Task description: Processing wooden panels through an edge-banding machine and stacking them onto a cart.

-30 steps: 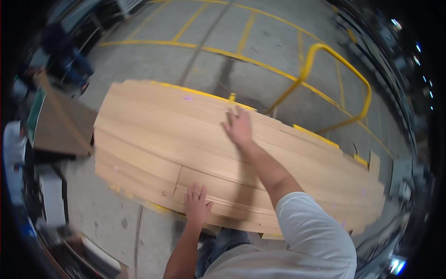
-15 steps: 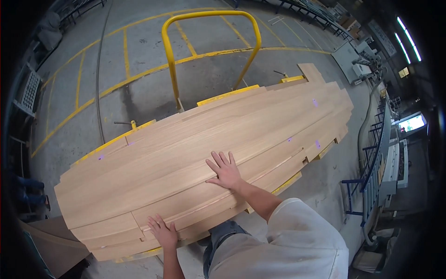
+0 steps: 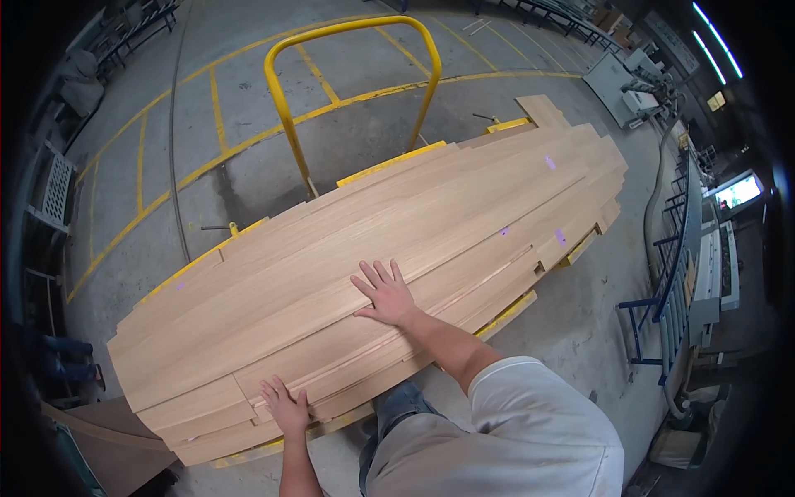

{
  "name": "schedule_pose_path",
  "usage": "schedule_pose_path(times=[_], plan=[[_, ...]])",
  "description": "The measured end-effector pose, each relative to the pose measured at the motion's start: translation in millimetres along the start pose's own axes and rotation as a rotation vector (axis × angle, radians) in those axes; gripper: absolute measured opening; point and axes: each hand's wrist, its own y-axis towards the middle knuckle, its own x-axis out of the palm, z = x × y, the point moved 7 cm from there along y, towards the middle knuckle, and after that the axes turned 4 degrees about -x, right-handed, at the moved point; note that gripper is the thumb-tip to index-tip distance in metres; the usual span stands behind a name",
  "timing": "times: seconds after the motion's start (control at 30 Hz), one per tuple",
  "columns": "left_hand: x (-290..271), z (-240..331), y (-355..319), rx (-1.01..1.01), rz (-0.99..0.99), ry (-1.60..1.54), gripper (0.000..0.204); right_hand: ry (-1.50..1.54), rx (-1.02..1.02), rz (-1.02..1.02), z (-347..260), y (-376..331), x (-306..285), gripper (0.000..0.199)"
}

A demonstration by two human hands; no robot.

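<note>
Long light-brown wooden boards lie side by side and layered, forming a wide, low stack that runs from lower left to upper right. My left hand rests on the boards near their front edge, its fingers spread and holding nothing. Farther right and higher up, my right hand is pressed flat on the broad middle board, fingers spread, beside a long seam. Small purple marks dot the wood. Under the boards, parts of a yellow cart frame show along both long sides.
A tall yellow handle rises at the cart's far side. Yellow lines mark the grey floor beyond. Blue roller stands and machines stand to the right. Another person's legs show at the left rim.
My view has shifted slightly, so the boards and handle sit a little differently in it. Both hands stay spread on nearly the same spots of the wood.
</note>
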Motion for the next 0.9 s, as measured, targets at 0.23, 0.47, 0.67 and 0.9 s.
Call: schedule_pose_path(times=[0.23,0.47,0.67,0.9], plan=[[-6,-4,1,0.028,-0.067,-0.018,0.082,0.017,-0.093,-0.139,-50,16,0,0.081],[14,-52,-87,-0.06,0.025,-0.379,0.056,-0.036,-0.304,-0.085,-153,46,40,0.07],[139,-165,-286,-0.795,-0.163,-0.757,0.057,-0.129,-0.419,-0.108,-167,57,40,0.068],[252,-188,-507,-1.332,0.026,-0.958,0.052,-0.023,-0.539,-0.117,-168,55,30,0.071]])
